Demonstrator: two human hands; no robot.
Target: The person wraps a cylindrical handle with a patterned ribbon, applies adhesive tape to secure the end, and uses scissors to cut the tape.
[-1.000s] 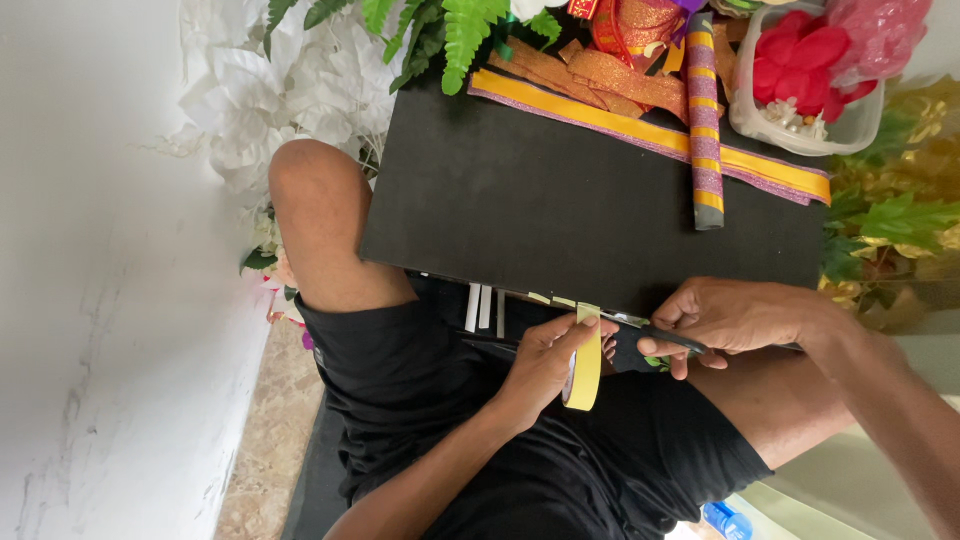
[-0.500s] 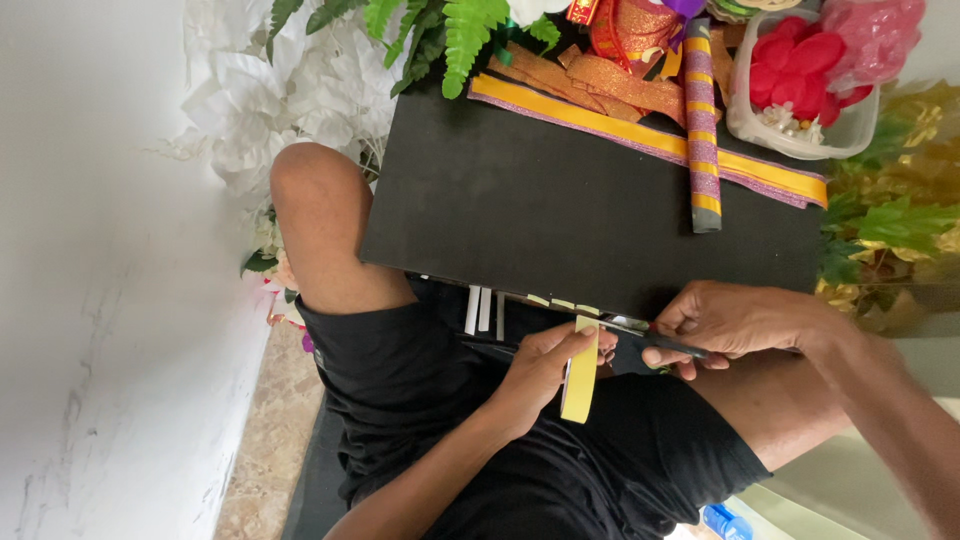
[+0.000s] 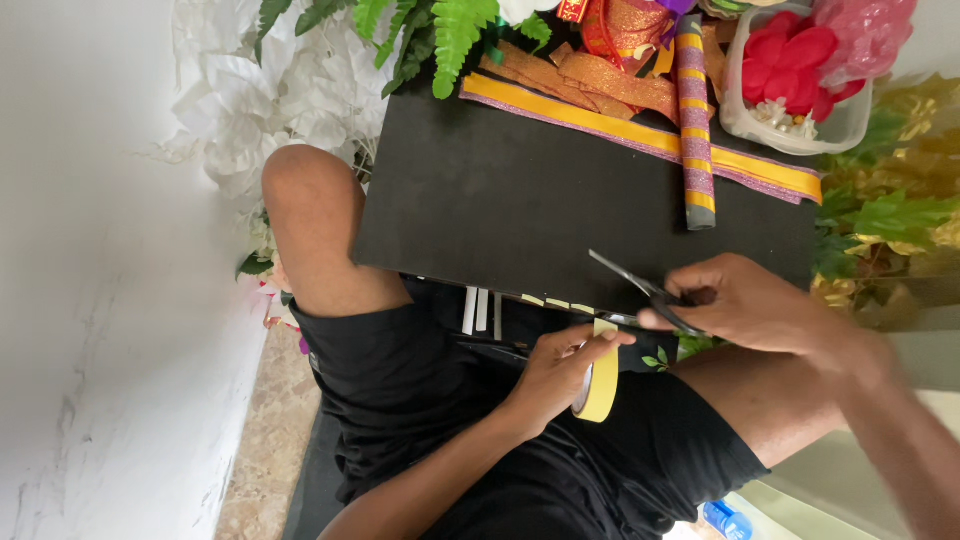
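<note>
Black board (image 3: 530,190): a large flat sheet resting across the seated person's bare knee and lap; taken as the reference for all positions below.

White artificial flowers (image 3: 265,95): heaped just off the board's left edge, against the pale wall.

Striped ribbon strip (image 3: 640,135), yellow and purple: lying flat along the board's far edge, with a rolled tube (image 3: 692,120) of the same pattern laid across it.

Clear plastic tub (image 3: 795,90): at the board's far right corner, containing red flower pieces.

Right hand (image 3: 755,305): at the board's near edge, fingers closed through the handles of the scissors (image 3: 635,285), whose blades stand parted over the board surface.

Left hand (image 3: 560,375): just below the board's near edge, over the black shorts, thumb and fingers pinching the roll of yellow tape (image 3: 602,385), held on edge, a short tape end raised toward the scissors.
</note>
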